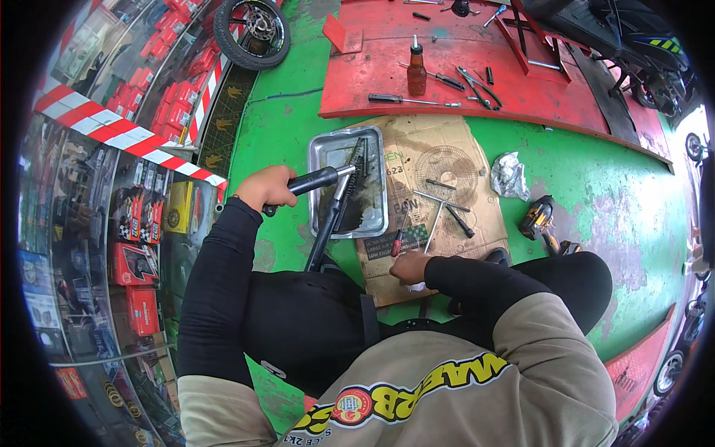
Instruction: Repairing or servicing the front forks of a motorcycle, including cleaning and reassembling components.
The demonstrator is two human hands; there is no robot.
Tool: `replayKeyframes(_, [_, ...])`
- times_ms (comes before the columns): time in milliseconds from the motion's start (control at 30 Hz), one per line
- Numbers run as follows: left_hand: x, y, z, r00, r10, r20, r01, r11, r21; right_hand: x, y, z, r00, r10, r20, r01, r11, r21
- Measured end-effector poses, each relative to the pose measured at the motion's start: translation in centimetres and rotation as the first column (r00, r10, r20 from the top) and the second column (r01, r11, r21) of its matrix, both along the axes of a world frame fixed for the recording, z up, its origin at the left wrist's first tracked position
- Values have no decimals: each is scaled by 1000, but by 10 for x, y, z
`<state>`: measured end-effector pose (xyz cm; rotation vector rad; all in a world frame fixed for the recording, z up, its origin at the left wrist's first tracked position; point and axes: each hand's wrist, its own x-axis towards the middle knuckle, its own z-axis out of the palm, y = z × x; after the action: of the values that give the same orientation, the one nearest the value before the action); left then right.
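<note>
Black and smooth, the stout tube with a bright silver end is clamped in my left hand, fingers wrapped around its near end, while its silver tip reaches out over a shallow rectangular metal tray. I judge it stiff and fairly heavy for its length, and likely slick if the dark wet film in the tray is oil; a full wrap on the black body should hold better than a pinch on the polished tip. Just under that tip runs a second long black tube with a silver upper section, slanting from beside my knee, and a dark slender coil spring lies along the tray, probably springy and greasy. My right hand is curled low over the brown printed cardboard sheet, next to a red-handled screwdriver; I cannot tell whether its fingers are closed on that handle, or on the small white scrap peeking out beneath. My left palm hides the near end of its tube, the second tube's lower end is lost against my dark trousers, and whether the two silver parts touch or merely cross is unclear.
</note>
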<state>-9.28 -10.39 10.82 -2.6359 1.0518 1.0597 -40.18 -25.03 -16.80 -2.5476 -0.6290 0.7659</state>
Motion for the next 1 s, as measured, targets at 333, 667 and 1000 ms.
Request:
replayKeyframes(333, [0,10,-3,1000,22,-14,-23,1000,-13,-3,8,-11,1000,21,-2,-21,997,-69])
replayKeyframes(667, [0,5,3,999,39,6,-39,999,-33,3,-2,0,988,4,154,17,990,-139])
replayKeyframes(1000, [2,6,-3,998,-36,45,37,998,-42,-5,-14,-12,991,-94,99,94,996,4])
